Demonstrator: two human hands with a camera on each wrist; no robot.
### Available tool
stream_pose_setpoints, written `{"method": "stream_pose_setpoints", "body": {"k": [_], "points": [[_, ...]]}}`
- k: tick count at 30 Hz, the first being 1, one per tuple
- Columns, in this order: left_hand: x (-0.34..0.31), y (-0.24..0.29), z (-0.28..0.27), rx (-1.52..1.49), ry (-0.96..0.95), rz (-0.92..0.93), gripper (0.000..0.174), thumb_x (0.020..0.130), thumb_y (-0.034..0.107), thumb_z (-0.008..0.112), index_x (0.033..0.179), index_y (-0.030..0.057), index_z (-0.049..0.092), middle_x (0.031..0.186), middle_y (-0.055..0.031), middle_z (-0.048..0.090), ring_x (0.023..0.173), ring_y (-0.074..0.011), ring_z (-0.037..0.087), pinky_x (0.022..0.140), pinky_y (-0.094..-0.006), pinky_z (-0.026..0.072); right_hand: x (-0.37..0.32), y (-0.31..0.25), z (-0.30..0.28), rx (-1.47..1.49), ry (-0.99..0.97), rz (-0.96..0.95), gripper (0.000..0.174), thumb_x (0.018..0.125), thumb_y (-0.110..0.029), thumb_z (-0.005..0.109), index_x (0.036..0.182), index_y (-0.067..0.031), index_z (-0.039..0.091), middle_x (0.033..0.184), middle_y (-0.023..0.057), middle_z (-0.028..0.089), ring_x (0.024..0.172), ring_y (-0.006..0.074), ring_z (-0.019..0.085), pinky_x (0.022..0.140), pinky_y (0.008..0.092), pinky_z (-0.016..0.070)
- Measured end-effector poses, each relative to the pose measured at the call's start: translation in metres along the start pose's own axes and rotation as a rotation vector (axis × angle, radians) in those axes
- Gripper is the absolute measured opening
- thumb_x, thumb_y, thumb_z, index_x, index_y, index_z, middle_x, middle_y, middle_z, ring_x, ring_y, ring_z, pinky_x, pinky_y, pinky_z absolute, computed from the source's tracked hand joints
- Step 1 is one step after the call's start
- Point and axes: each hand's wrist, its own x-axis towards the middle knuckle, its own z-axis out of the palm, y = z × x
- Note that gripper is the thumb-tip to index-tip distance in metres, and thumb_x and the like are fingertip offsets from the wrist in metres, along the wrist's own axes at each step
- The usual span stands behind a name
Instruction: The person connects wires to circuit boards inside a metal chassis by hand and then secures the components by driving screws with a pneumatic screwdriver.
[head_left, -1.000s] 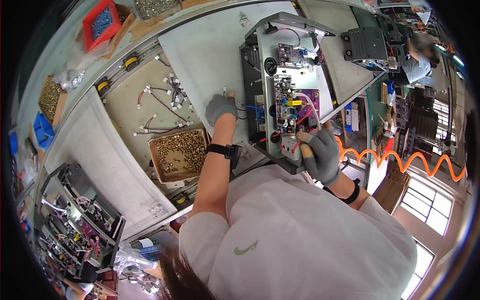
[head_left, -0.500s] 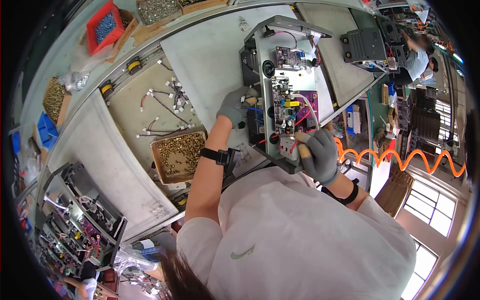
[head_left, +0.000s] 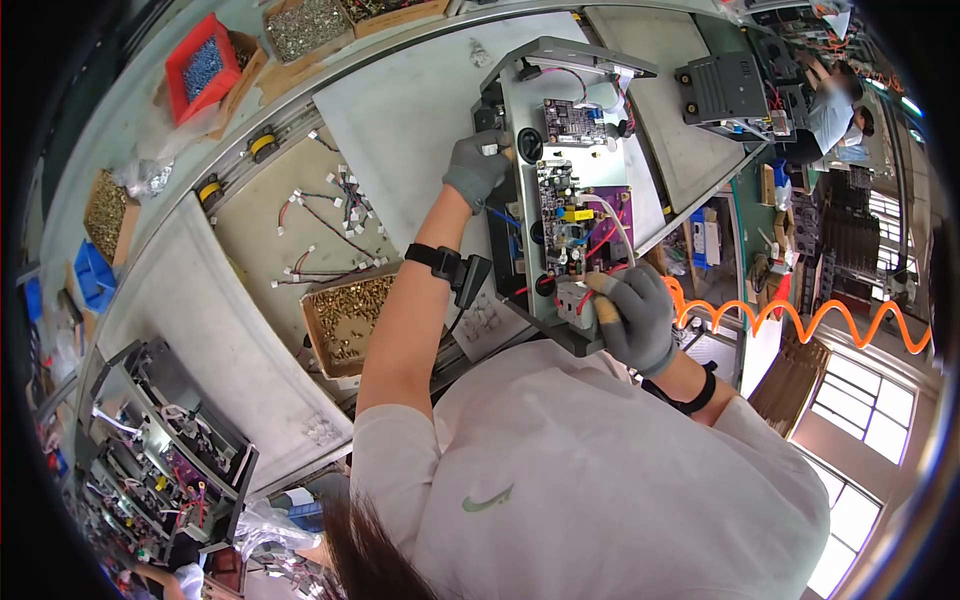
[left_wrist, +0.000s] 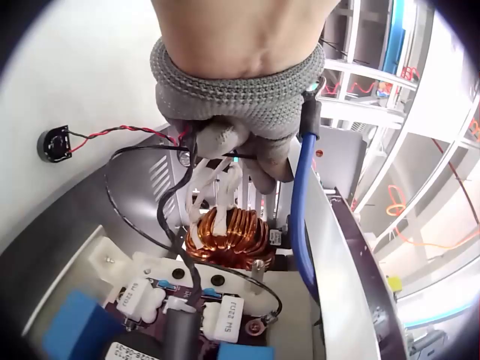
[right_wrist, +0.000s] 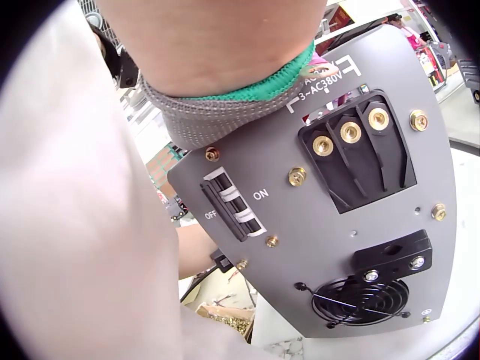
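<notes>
My gloved left hand (head_left: 478,170) is at the left side of the open machine chassis (head_left: 530,210). In the left wrist view its curled fingers (left_wrist: 225,137) hold thin wires above a copper coil (left_wrist: 231,238), beside a thick blue cable (left_wrist: 301,202). A small white connector (head_left: 490,150) shows at those fingers in the head view. My right hand (head_left: 640,318) grips the light grey switch block (head_left: 574,302) at the chassis's near end, by red wires. In the right wrist view its glove cuff (right_wrist: 217,120) shows above the grey end panel (right_wrist: 300,247); the panel hides its fingers.
Left of the chassis lie loose wire harnesses (head_left: 335,215) and a box of brass parts (head_left: 312,325). A red bin (head_left: 228,80) stands at the upper left. More chassis (head_left: 727,90) stand upper right and lower left. An orange coiled hose (head_left: 790,322) hangs at right.
My left hand has moved up and to the right, from beside the chassis to its side wall. The chassis appears slightly further left; my right hand remains at the switch block.
</notes>
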Motion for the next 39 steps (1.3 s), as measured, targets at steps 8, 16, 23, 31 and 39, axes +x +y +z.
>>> {"method": "stream_pose_setpoints", "body": {"k": [8, 16, 23, 31, 39], "points": [[-0.002, -0.01, 0.003, -0.346, -0.236, -0.107, 0.02, 0.085, 0.004, 0.056, 0.105, 0.0025, 0.059, 0.065, 0.0015, 0.054, 0.047, -0.005, 0.041, 0.04, -0.021, 0.032, 0.0, 0.001, -0.001, -0.01, -0.021, 0.01, 0.026, 0.07, -0.01, 0.06, 0.095, -0.0063, 0.065, 0.078, 0.0084, 0.054, 0.068, 0.0271, 0.051, 0.058, 0.0369, 0.042], [-0.003, -0.011, 0.011, -0.439, -0.341, -0.052, 0.03, 0.081, 0.014, 0.061, 0.11, 0.0068, 0.056, 0.073, 0.0019, 0.057, 0.051, -0.0044, 0.045, 0.043, -0.0189, 0.0364, 0.002, 0.002, -0.002, -0.016, -0.022, 0.002, 0.025, 0.07, -0.009, 0.06, 0.095, -0.005, 0.064, 0.078, 0.0095, 0.054, 0.069, 0.0282, 0.05, 0.059, 0.0372, 0.0421], [0.0, -0.013, 0.021, -0.303, -0.124, -0.094, 0.032, 0.08, 0.004, 0.059, 0.112, 0.0083, 0.057, 0.074, -0.0041, 0.06, 0.051, -0.0093, 0.052, 0.038, -0.0242, 0.0373, 0.089, 0.0, -0.072, 0.214, -0.13, 0.222, 0.024, 0.086, -0.009, 0.051, 0.104, 0.0019, 0.062, 0.087, 0.0082, 0.062, 0.076, 0.0125, 0.053, 0.07, 0.026, 0.0418], [0.0, -0.009, 0.017, -0.21, -0.103, -0.137, 0.029, 0.081, 0.002, 0.058, 0.109, 0.0091, 0.058, 0.076, -0.0031, 0.063, 0.051, -0.0091, 0.055, 0.042, -0.0223, 0.0426, 0.17, 0.036, 0.006, -0.184, -0.447, -0.019, 0.036, 0.085, -0.03, 0.055, 0.117, -0.0128, 0.057, 0.114, 0.0105, 0.054, 0.099, 0.0293, 0.057, 0.086, 0.038, 0.0458], [0.015, -0.027, 0.021, -0.228, -0.139, -0.14, 0.041, 0.078, 0.003, 0.059, 0.118, 0.0092, 0.056, 0.074, -0.0049, 0.062, 0.051, -0.0125, 0.055, 0.041, -0.0254, 0.0423, 0.18, 0.048, 0.049, -0.767, -0.532, -0.093, 0.018, 0.077, -0.011, 0.06, 0.095, -0.014, 0.065, 0.099, 0.0049, 0.06, 0.099, 0.0231, 0.058, 0.077, 0.035, 0.0504]]}}
